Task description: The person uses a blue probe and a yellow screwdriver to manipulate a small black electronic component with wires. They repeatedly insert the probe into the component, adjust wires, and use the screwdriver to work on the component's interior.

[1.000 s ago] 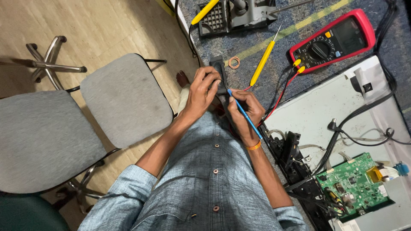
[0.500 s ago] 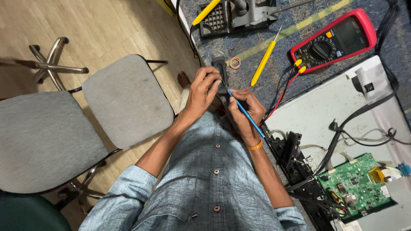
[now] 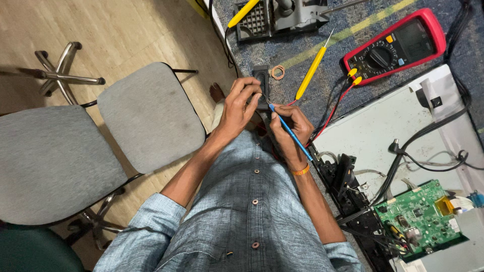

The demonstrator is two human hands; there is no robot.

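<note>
While our left hand [image 3: 241,107] grips the black part [image 3: 261,86], our right hand [image 3: 290,128] pinches the blue tool [image 3: 290,132], tip at the part; we judge work midway, nothing set down.

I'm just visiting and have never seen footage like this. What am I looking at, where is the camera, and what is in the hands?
This is one view from a camera worn on a person's head, looking down. The left hand grips a small black part; the right hand holds a thin blue tool against it. On the blue mat lie a red multimeter, a yellow probe, a white panel and a green circuit board. Two grey chairs stand to the left.
</note>
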